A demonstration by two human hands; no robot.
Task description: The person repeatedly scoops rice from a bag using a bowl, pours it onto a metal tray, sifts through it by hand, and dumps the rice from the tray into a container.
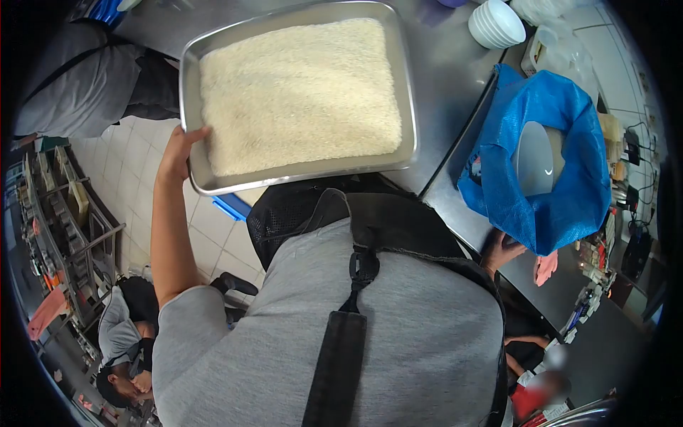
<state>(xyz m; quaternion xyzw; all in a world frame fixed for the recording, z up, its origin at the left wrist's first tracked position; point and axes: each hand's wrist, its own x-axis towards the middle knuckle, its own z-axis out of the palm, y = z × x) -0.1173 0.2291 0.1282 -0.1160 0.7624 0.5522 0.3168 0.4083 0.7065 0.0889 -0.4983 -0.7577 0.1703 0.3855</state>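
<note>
My left hand [181,153] grips the near left corner of a metal tray [306,178], with the thumb over the rim. White rice [302,96] lies spread across the tray in a broad layer. The tray is held in front of my waist, partly over the steel table. My right hand [502,250] is low beside a blue woven sack [562,213], at the table's near edge. Its fingers are mostly hidden by the sack. The sack stands open with its top rolled down, and a pale rounded bowl-like thing [533,160] shows inside.
Stacked white bowls [496,25] and clear plastic bags [565,53] are at the back right of the steel table [445,78]. A pink cloth [546,267] hangs by the sack. One person [85,85] stands at the left; others are behind me. Shelving [71,206] lines the left side.
</note>
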